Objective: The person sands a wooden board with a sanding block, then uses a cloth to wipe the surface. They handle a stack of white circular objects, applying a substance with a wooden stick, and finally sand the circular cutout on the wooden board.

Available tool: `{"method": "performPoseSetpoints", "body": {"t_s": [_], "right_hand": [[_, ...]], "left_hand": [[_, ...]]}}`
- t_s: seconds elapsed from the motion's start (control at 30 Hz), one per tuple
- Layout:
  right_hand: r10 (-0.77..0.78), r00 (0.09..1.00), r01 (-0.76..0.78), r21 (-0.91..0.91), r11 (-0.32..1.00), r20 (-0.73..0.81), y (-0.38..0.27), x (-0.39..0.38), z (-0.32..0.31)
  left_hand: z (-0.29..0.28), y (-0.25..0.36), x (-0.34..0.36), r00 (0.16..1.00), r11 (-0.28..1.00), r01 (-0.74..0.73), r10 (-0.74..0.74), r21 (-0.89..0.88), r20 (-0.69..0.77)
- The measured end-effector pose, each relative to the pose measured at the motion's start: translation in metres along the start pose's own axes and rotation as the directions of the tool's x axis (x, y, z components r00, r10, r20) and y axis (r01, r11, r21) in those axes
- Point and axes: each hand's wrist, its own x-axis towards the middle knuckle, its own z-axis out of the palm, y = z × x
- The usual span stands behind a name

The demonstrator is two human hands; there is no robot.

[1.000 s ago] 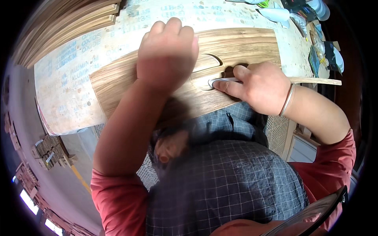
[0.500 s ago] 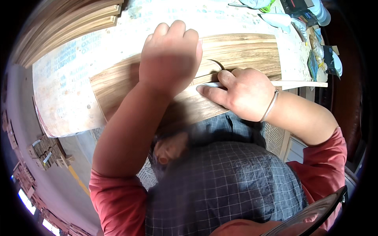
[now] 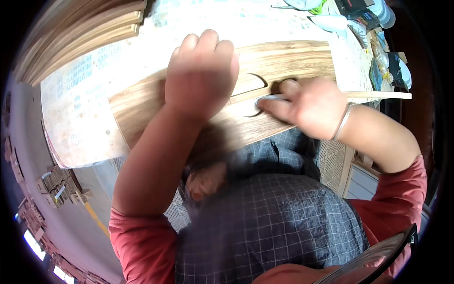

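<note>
A striped wooden board (image 3: 298, 57) with dark curved cut-outs lies across the table. My left hand (image 3: 201, 78) is closed in a fist over its left-middle part, with the fingertips hidden; what they hold, if anything, cannot be seen. To the right, my right hand (image 3: 312, 104) is pinched on a long, thin, pale stick (image 3: 378, 95). The stick's whitish front end lies at the cut-out near the middle of the board, and its tail sticks out past the board's right end. My right hand is slightly blurred.
Stacked wooden boards (image 3: 94, 28) lie at the far left of the paper-covered table (image 3: 71, 118). Along the far right sit dark boxes (image 3: 364, 16), white cups, and plastic bags. A bundle of flat pieces (image 3: 59, 187) is on the floor at left.
My right hand has slid to the right along the board with the stick, uncovering more of the curved cut-outs. My left hand has shifted only slightly.
</note>
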Motion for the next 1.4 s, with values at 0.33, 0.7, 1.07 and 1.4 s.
{"method": "performPoseSetpoints", "body": {"t_s": [0.33, 0.7, 1.07, 1.4], "right_hand": [[-0.046, 0.999, 0.046, -0.027, 0.999, -0.002, -0.001, 0.011, -0.008], [-0.145, 0.989, 0.144, -0.068, 0.987, -0.012, 0.016, 0.006, -0.005], [-0.081, 0.995, 0.076, -0.076, 0.994, -0.066, 0.005, -0.003, 0.003], [-0.039, 0.999, 0.039, -0.001, 0.999, 0.016, 0.002, 0.002, -0.001]], "left_hand": [[-0.01, 0.003, 0.0, 0.995, 0.999, 0.041, -0.037, -0.036, 0.095], [0.0, -0.002, 0.0, 0.999, 1.0, -0.031, 0.031, 0.001, -0.027], [-0.001, -0.001, 0.001, 1.0, 1.0, -0.01, 0.01, -0.022, 0.0], [-0.006, 0.0, 0.0, 0.999, 0.999, 0.013, -0.012, -0.042, 0.041]]}}
